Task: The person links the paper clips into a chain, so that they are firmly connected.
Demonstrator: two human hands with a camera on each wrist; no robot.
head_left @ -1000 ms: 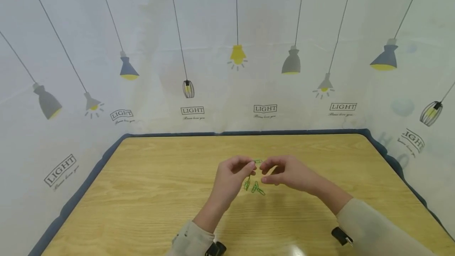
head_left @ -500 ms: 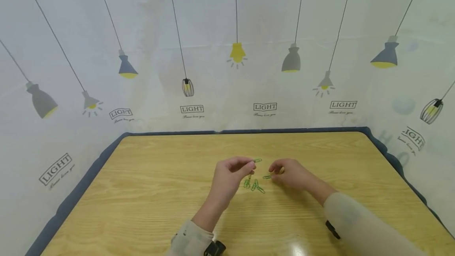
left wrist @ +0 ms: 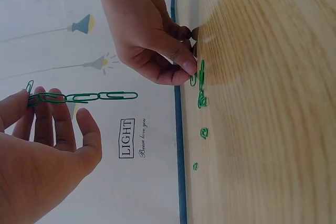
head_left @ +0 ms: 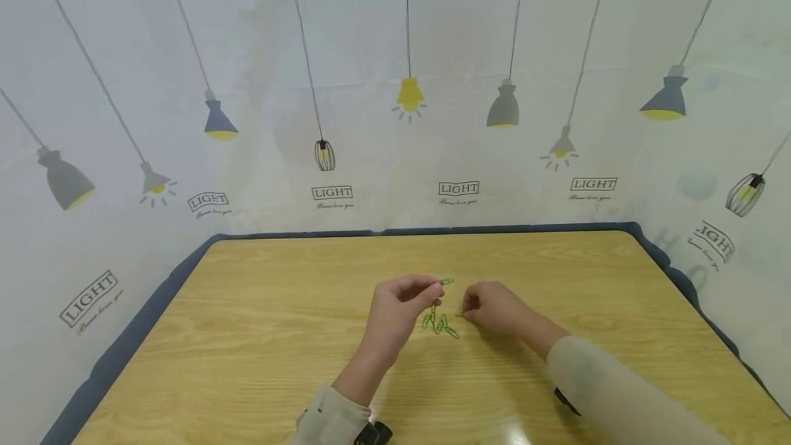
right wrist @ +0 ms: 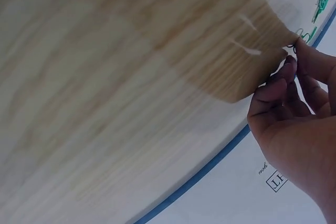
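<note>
My left hand [head_left: 395, 311] pinches one end of a chain of linked green paper clips [left wrist: 83, 97] between thumb and forefinger, above the table. In the left wrist view the chain hangs from those fingertips, with one more clip [left wrist: 30, 85] sticking out on the other side. Low at the tabletop, my right hand [head_left: 499, 309] pinches a single green clip [head_left: 460, 314] with thumb and fingertips; part of it is covered by them. Several loose green clips [head_left: 452, 332] lie on the wood between the hands. The right wrist view shows the right hand [right wrist: 299, 114] at the table surface.
The wooden table [head_left: 259, 321] has a dark blue edging [head_left: 321, 233] along its back and sides. Behind it hangs a pale backdrop [head_left: 371, 33] printed with lamps and lettering. A black wrist strap [head_left: 373, 433] shows at the left sleeve.
My right hand has moved down and away from the left hand, then pinched a clip at the tabletop. The left hand has stayed nearly still with its chain.
</note>
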